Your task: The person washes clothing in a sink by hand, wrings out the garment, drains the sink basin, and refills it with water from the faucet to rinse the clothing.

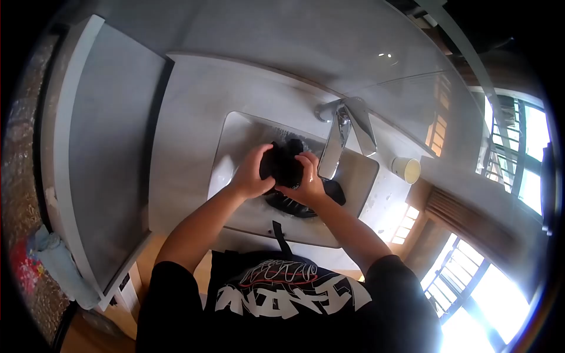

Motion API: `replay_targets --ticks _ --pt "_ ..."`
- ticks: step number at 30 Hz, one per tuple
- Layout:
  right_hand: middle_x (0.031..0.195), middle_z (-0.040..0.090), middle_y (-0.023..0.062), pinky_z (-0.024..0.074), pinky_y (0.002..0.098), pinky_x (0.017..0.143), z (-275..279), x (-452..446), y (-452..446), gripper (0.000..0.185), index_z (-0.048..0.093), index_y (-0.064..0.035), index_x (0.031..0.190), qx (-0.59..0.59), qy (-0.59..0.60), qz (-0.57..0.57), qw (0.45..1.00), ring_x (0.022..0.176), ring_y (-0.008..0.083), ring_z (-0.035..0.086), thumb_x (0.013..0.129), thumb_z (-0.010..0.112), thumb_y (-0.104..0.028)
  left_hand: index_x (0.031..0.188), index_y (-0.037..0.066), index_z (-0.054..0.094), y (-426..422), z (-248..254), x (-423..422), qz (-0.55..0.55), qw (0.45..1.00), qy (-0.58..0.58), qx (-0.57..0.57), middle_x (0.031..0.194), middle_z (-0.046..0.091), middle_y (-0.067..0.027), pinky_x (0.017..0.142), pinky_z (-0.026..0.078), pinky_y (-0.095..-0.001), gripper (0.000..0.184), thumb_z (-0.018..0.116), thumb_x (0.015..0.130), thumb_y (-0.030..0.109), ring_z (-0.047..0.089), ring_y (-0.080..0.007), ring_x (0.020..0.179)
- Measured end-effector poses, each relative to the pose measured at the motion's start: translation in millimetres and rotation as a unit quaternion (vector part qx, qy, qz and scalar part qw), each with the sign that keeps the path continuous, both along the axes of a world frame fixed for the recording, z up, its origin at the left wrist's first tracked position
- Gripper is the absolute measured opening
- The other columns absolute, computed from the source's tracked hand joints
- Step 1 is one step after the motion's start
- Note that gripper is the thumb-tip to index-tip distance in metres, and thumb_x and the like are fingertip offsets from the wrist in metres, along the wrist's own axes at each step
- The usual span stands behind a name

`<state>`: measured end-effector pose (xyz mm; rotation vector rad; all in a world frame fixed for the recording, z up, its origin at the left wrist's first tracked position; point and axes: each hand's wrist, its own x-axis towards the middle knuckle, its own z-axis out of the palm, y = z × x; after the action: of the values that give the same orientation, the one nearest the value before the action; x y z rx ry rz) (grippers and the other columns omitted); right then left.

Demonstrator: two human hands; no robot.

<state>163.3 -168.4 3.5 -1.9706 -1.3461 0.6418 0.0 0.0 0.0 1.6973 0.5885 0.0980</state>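
Note:
A bunched-up black cloth (286,163), wet-looking, is held above the sink (228,132). My left hand (254,176) grips its left side with bent fingers. On the right side of the bundle, my right hand (308,181) is closed round it, with a few light specks on the skin. Below both hands, more black material (294,206) with a shiny surface lies in the basin; I cannot tell whether it joins the held bundle. A black strap (279,230) hangs over the basin's front rim.
A chrome faucet (338,138) reaches over the basin's right half. A pale yellow cup (406,169) stands on the counter to the right. Left of the counter rises a grey panel (112,135), with a light blue cloth (62,265) beyond it. Bright windows (471,288) are at right.

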Motion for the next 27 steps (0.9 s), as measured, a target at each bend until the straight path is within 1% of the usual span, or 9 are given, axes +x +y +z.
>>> replay_targets --ticks 3,5,9,13,14,18,23,24,27 --pt "0.140 0.040 0.0210 0.0406 0.0521 0.104 20.6 -8.0 -27.3 0.124 0.026 -0.0051 0.150 -0.145 0.013 -0.013 0.989 0.130 0.0433 0.040 0.057 0.087 -0.057 0.148 0.004 0.036 -24.4 44.7 -12.9 -0.153 0.966 0.160 0.134 0.153 0.031 -0.0186 0.109 0.021 -0.0713 0.112 0.085 0.061 0.054 0.028 -0.0399 0.142" --pt "0.139 0.039 0.0200 0.0403 0.0509 0.105 27.2 -12.0 -7.7 0.125 0.025 -0.0060 0.150 -0.231 -0.059 0.017 0.971 0.133 0.0417 0.036 0.055 0.089 -0.054 0.148 0.001 0.034 -27.4 61.9 1.3 -0.242 0.872 0.276 0.325 0.154 0.029 -0.0224 0.111 0.018 -0.0708 0.119 0.086 0.057 0.056 0.025 -0.0434 0.144" --pt "0.146 0.037 0.0220 0.0255 0.0557 0.115 7.3 -32.3 29.6 0.124 0.023 -0.0017 0.150 -0.311 -0.183 0.120 0.925 0.139 0.0397 0.032 0.058 0.082 -0.061 0.149 -0.003 0.030 -23.6 26.9 10.5 -0.247 0.863 0.184 0.400 0.161 0.016 -0.0254 0.113 0.012 -0.0704 0.126 0.086 0.055 0.059 0.008 -0.0451 0.150" --pt "0.149 0.038 0.0230 0.0218 0.0606 0.114 -22.2 -22.2 46.6 0.118 0.026 -0.0057 0.152 -0.468 -0.052 0.164 0.867 0.141 0.0401 0.033 0.062 0.078 -0.061 0.142 0.001 0.041 -12.4 -0.7 25.4 -0.273 0.913 0.208 0.218 0.146 0.043 -0.0243 0.114 0.033 -0.0508 0.099 0.086 0.062 0.039 0.040 -0.0410 0.138" --pt "0.144 0.045 0.0216 0.0242 0.0550 0.116 -29.7 -16.7 47.7 0.105 0.033 -0.0084 0.149 -0.481 0.025 0.169 0.860 0.137 0.0411 0.040 0.065 0.080 -0.050 0.134 0.003 0.050 -13.2 -6.6 24.3 -0.258 0.918 0.166 0.253 0.130 0.056 -0.0223 0.105 0.043 -0.0438 0.077 0.080 0.069 0.029 0.053 -0.0401 0.122" --pt "0.131 0.058 0.0195 0.0323 0.0508 0.113 -117.1 -21.1 2.4 0.076 0.049 -0.0086 0.136 -0.351 -0.146 0.097 0.920 0.125 0.0422 0.052 0.070 0.078 -0.031 0.129 0.007 0.056 -2.3 -15.9 41.3 -0.248 0.916 0.158 0.273 0.125 0.060 -0.0201 0.098 0.047 -0.0444 0.059 0.074 0.073 0.020 0.057 -0.0357 0.118" --pt "0.112 0.066 0.0197 0.0415 0.0512 0.105 -74.2 8.7 36.9 0.061 0.060 -0.0091 0.124 -0.389 -0.043 0.018 0.920 0.111 0.0421 0.060 0.066 0.077 -0.017 0.125 0.009 0.058 3.0 -4.6 59.5 -0.267 0.913 0.242 0.193 0.120 0.062 -0.0193 0.092 0.049 -0.0438 0.054 0.070 0.073 0.014 0.059 -0.0338 0.113" --pt "0.111 0.065 0.0192 0.0433 0.0508 0.102 -60.1 10.9 41.7 0.062 0.059 -0.0089 0.124 -0.332 -0.064 0.033 0.940 0.110 0.0417 0.060 0.065 0.078 -0.016 0.106 0.006 0.062 -2.2 -19.8 54.1 -0.245 0.909 0.244 0.233 0.117 0.062 -0.0184 0.093 0.048 -0.0442 0.043 0.079 0.068 0.018 0.058 -0.0354 0.114" --pt "0.111 0.062 0.0172 0.0481 0.0493 0.095 -13.8 4.9 26.8 0.064 0.058 -0.0081 0.122 -0.141 -0.115 0.047 0.982 0.105 0.0403 0.060 0.063 0.080 -0.017 0.114 0.007 0.057 -8.4 0.9 26.9 -0.142 0.917 0.092 0.362 0.123 0.057 -0.0144 0.095 0.044 -0.0455 0.065 0.087 0.058 0.024 0.054 -0.0356 0.118"
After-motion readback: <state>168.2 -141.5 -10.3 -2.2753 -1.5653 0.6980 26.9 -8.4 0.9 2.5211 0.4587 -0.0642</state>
